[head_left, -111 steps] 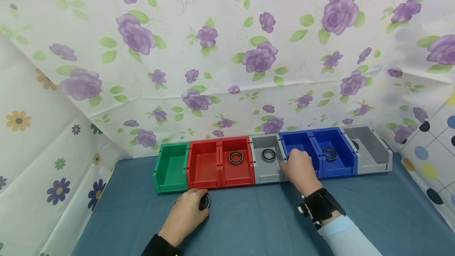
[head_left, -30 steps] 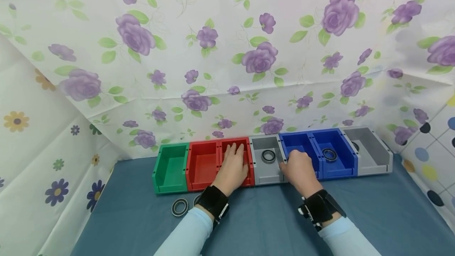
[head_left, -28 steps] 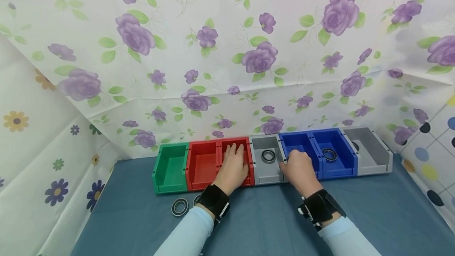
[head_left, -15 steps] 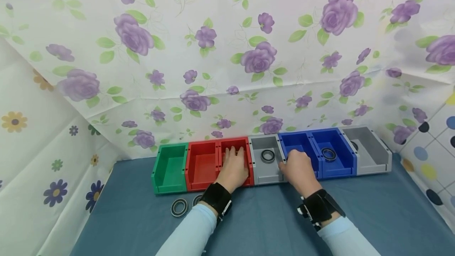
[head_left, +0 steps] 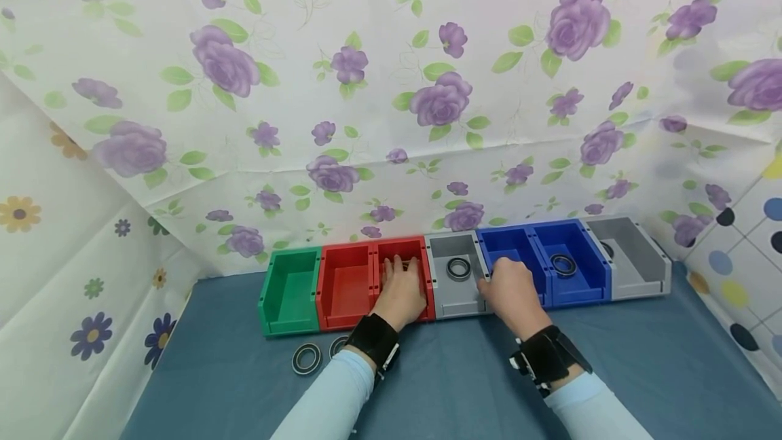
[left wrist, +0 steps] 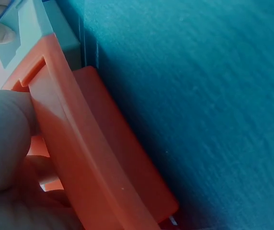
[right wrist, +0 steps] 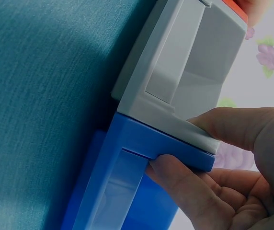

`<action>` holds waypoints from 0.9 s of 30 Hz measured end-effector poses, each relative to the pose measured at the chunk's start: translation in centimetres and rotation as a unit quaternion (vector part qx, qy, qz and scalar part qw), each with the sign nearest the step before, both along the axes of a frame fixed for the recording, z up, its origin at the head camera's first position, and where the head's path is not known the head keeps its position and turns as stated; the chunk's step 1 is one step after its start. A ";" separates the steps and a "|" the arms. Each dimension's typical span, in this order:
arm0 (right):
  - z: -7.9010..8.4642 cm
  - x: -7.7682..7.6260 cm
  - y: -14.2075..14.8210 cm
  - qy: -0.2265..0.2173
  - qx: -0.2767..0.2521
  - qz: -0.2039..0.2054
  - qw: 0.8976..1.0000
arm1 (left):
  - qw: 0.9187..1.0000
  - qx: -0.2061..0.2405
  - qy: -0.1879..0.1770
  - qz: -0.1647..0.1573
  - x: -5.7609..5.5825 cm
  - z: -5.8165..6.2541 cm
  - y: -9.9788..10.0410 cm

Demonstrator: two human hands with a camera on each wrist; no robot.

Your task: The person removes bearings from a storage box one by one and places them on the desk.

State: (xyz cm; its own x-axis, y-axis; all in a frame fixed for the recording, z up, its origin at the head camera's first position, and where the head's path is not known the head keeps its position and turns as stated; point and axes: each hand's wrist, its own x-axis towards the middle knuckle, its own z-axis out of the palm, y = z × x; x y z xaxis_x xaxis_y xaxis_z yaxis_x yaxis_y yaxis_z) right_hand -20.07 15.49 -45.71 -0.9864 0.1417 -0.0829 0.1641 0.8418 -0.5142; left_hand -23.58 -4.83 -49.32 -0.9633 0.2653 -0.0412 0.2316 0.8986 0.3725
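Observation:
My left hand (head_left: 400,296) reaches into the right-hand red storage bin (head_left: 430,311), its fingers curled at a ball bearing (head_left: 406,265) whose edge shows between them. In the left wrist view the thumb (left wrist: 5,139) lies inside the front wall of that red bin, and most of the bearing is hidden. My right hand (head_left: 513,290) pinches the adjoining walls of the middle grey bin (right wrist: 163,115) and the left blue bin (right wrist: 165,143). Its thumb (right wrist: 233,125) is on the grey side, its index finger (right wrist: 175,175) on the blue side.
Bins stand in a row against a flowered cloth: a green bin (head_left: 290,326) at left, another red bin (head_left: 345,322), and a grey bin (head_left: 641,290) at right. Bearings lie in the middle grey and right blue bins. Two bearings, one (head_left: 307,359) in full view, lie on the blue tablecloth (head_left: 214,372).
My left hand has left the bearings on the tablecloth and gone up and right into the red bin, where its fingers have since curled more. The right hand keeps its hold.

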 end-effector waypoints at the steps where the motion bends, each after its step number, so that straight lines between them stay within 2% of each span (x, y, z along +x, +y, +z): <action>1: 0.0 0.0 0.0 0.000 0.000 0.001 1.000 | 1.000 -0.001 -0.003 0.002 0.0 0.0 0.0; 10: 0.0 0.0 0.0 0.002 -0.003 0.000 1.000 | 1.000 -0.012 -0.017 0.013 0.0 0.0 0.2; 19: 0.0 0.1 0.1 0.004 -0.006 0.004 1.000 | 1.000 -0.014 0.008 0.004 0.4 0.1 0.2; 27: 0.0 0.1 0.1 0.005 -0.007 0.003 1.000 | 0.999 -0.028 0.009 0.012 0.6 0.3 0.3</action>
